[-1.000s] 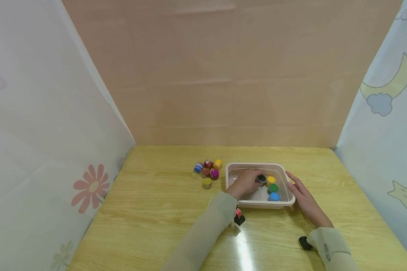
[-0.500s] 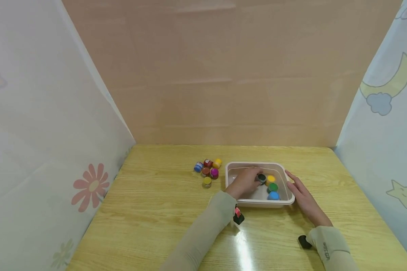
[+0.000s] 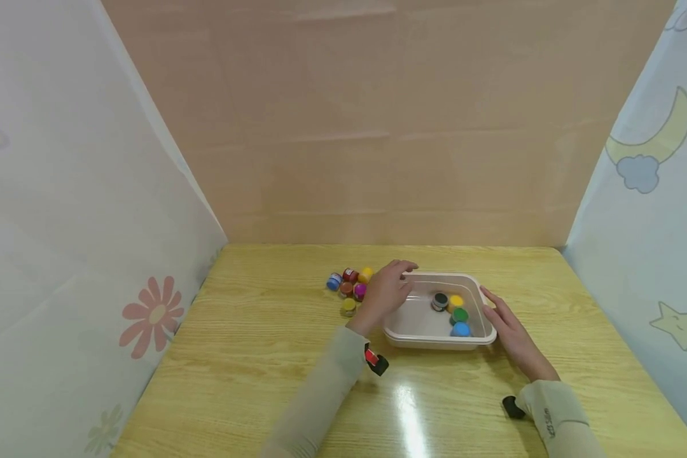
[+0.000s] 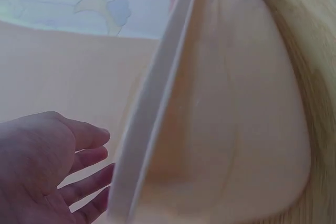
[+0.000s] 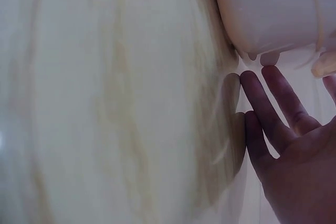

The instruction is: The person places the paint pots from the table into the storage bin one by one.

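Note:
A white plastic tub stands on the wooden table. Inside it, toward the right, are a black-lidded paint jar, a yellow jar, a green jar and a blue jar. My left hand, with nothing in it, is over the tub's left rim, fingers loosely bent and spread. In the left wrist view those fingers are beside the rim. My right hand rests along the tub's right side. Its straight fingers reach the outer wall in the right wrist view.
Left of the tub lie a blue jar, a dark red jar, a brown jar, a purple jar, a yellow jar and an olive-yellow jar. Paper-covered walls border the table.
My left hand has let go of the black-lidded jar inside the tub and moved left to the rim. The jar stays beside the yellow one. The right hand holds its place.

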The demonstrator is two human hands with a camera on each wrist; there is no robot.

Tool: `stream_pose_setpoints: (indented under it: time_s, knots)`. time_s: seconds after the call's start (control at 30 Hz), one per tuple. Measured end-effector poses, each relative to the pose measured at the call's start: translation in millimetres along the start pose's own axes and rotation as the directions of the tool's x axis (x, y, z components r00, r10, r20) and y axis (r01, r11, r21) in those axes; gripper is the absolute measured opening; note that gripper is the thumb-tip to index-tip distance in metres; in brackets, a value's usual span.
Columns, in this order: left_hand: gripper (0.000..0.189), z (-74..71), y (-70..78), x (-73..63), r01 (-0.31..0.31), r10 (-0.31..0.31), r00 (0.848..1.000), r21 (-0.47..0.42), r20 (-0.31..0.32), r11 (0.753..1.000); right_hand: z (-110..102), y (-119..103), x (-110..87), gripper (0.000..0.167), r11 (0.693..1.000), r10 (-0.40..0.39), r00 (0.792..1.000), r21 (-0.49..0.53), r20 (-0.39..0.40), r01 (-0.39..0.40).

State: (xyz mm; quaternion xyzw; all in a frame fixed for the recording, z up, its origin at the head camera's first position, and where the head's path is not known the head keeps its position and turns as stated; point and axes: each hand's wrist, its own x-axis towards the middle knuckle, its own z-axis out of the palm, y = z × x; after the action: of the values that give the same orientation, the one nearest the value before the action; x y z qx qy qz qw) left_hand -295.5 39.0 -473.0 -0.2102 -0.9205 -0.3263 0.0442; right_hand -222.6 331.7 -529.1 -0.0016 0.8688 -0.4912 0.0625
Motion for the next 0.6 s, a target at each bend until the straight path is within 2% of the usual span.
stream_pose_setpoints:
  time_s: [0.17, 0.27, 0.4, 0.6]
  knots:
    - [0.036, -20.6, -35.3, -16.3, 0.004, -0.007, 0.997, -0.046, -0.078, 0.999, 0, 0, -1.5, 0.066, 1.0, -0.008, 1.0, -0.028, -0.008, 0.008]
    - [0.037, -27.8, -56.3, -27.5, 0.008, -0.018, 0.996, -0.105, -0.091, 0.994, 0, 0, -3.0, 0.066, 1.0, 0.002, 1.0, -0.026, -0.003, -0.002]
    - [0.037, -35.8, -76.4, -43.7, 0.048, -0.063, 0.994, -0.161, -0.089, 0.986, 0, 0, -3.5, 0.067, 1.0, 0.006, 1.0, -0.024, 0.005, -0.006]
    - [0.042, -39.6, -95.2, -64.9, 0.099, -0.106, 0.992, -0.101, -0.071, 0.99, 0, -1, -0.8, 0.067, 1.0, -0.005, 1.0, -0.031, 0.001, 0.005]
